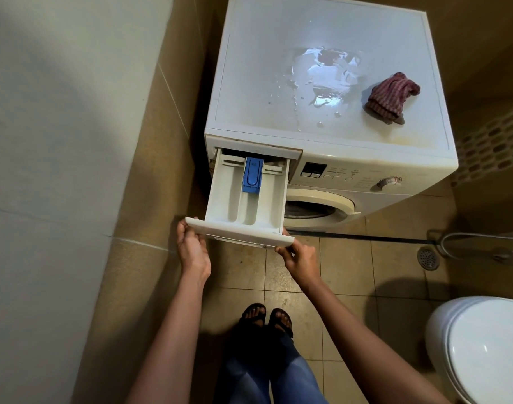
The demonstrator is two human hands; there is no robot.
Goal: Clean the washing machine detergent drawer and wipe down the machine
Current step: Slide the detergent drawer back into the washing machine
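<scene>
Your two bare forearms reaching forward and down side by side, your left hand (192, 249) gripping the left end of the drawer (224, 196) front, your right hand (300, 259) gripping its right end, fingers curled

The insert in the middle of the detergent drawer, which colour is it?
Blue; the insert stands out against the white detergent drawer in the head view.

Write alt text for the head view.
The left hand and right hand grip the front of a white detergent drawer pulled out of a washing machine. A crumpled striped cloth and a puddle lie on its top.
</scene>
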